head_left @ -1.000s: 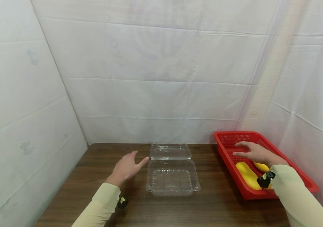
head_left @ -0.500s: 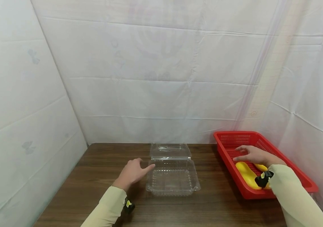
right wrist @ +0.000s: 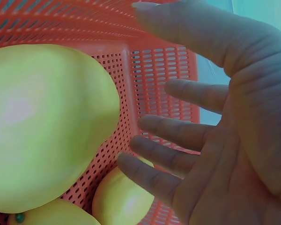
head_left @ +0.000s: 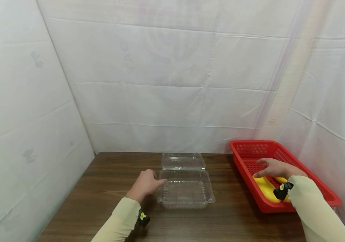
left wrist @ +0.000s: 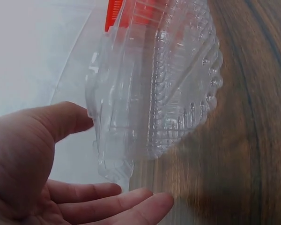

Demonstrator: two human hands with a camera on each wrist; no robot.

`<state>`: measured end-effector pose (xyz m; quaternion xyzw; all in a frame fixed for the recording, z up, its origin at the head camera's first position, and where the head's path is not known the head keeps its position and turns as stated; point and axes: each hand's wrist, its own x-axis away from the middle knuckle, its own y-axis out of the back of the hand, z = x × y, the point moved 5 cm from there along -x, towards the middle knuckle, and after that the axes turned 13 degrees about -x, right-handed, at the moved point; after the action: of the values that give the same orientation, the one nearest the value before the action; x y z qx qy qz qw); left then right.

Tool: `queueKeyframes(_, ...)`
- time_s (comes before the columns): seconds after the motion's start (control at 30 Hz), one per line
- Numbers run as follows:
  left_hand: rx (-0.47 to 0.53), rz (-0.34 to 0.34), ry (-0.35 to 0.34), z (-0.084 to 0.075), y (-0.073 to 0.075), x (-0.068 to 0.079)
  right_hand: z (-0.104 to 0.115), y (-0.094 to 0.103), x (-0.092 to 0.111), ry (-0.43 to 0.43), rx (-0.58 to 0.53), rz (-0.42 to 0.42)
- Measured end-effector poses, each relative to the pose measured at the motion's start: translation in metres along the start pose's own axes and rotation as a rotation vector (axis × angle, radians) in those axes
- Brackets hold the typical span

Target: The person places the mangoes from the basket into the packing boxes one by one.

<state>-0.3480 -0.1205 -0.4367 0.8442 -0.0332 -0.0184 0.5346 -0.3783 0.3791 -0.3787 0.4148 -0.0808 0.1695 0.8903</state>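
Note:
My left hand [head_left: 146, 184] is at the left side of a clear plastic clamshell container [head_left: 186, 195], which lies with its lid [head_left: 182, 161] folded back. In the left wrist view the thumb [left wrist: 72, 119] is right at the rim, and the other fingers [left wrist: 107, 206] extend below it, fairly straight. Over the red basket [head_left: 248, 184], my right hand [head_left: 273, 167] hovers with fingers spread and the thumb by a long, smooth yellow fruit-shaped piece [head_left: 265, 189]. The right wrist view shows that large piece [right wrist: 42, 122], a smaller yellow one [right wrist: 124, 194] and another with a green tip [right wrist: 56, 214].
The dark wooden table [head_left: 105, 188] carries the container in the middle and the basket at the right. White sheeting [head_left: 148, 101] hangs close behind the table and along both sides. The perforated basket walls [right wrist: 164, 79] rise around the yellow pieces.
My left hand has moved right, up to the container's left rim. My right hand has lowered slightly in the basket, its thumb now overlapping the long yellow piece. Container and basket stay put.

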Motion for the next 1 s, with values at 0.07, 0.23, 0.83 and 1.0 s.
queueKeyframes(0.07,0.007,0.005,0.001,-0.001,-0.002,-0.001,-0.001,0.000,0.000,-0.021,-0.004,0.014)
queueKeyframes(0.23,0.026,0.036,0.015,-0.004,-0.005,-0.002,-0.004,0.000,0.001,-0.072,-0.036,0.032)
queueKeyframes(0.83,-0.022,0.070,0.035,-0.013,-0.007,0.000,-0.013,-0.008,0.004,-0.158,-0.159,0.075)
queueKeyframes(1.0,-0.012,0.084,0.040,-0.014,-0.009,0.000,-0.015,-0.011,0.004,-0.148,-0.128,0.083)
